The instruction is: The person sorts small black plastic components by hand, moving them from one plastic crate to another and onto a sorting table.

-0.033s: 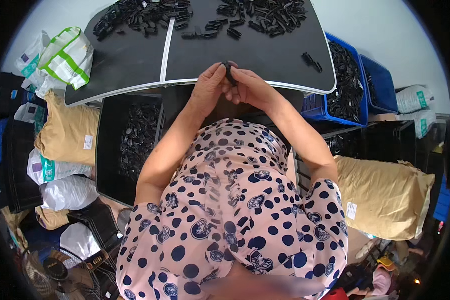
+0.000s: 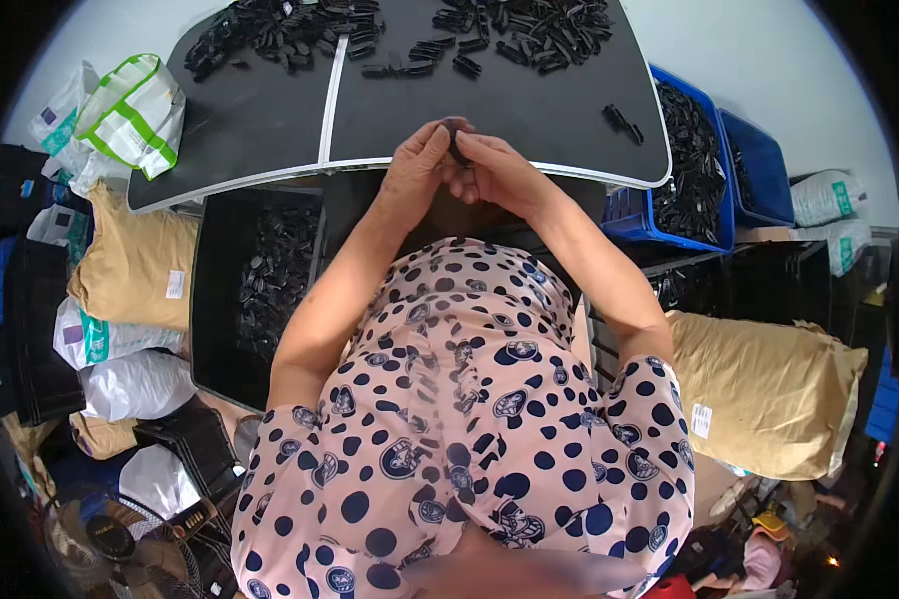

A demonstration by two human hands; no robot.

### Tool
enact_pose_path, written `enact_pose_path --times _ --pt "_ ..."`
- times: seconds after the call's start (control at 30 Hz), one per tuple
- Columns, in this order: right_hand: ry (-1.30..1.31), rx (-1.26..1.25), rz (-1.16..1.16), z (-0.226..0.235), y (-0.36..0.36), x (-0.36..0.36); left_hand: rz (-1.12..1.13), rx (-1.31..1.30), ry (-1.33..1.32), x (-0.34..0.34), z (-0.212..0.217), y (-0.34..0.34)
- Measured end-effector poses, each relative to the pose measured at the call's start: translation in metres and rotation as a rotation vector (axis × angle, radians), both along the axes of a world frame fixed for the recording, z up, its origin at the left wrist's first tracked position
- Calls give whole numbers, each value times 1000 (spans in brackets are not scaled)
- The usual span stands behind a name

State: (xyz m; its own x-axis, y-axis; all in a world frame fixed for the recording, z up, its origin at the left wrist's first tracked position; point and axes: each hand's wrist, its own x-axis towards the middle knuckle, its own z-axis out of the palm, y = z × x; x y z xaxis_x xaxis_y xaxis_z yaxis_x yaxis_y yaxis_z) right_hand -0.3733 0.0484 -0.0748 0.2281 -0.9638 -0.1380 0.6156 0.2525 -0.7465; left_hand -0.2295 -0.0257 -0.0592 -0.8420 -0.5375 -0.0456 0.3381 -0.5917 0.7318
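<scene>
Here, the left hand (image 2: pixel 420 163) and right hand (image 2: pixel 501 172) pinch a black piece (image 2: pixel 456 142), which might drop if their grip loosened.

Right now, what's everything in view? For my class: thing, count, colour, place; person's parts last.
table: 1, black, ahead
loose pieces: many, black, on table
held piece: 1, black, table's near edge
tote bag: 1, white-green, table's left end
bins: 2, blue, beside table's right
crates: several, black, left and right
large sacks: 2, brown, left and right
plastic bags: several, white, both sides
fan: 1, dark, lower left
shirt: 1, spotted pink, centre
hands: 2, bare, on held piece
</scene>
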Motion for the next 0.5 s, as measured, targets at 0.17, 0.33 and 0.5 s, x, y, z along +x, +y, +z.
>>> enact_pose_path --times 0.17,0.33,0.5 --pt "707 69 3 39 -27 -23 263 -341 -109 -10 -22 -30" --pt "2123 -175 -515 -33 -60 -186 341 -600 -235 -1 -20 -51" --pt "2355 -43 -240 -31 -79 -211 374 -913 -271 4 -7 -46"
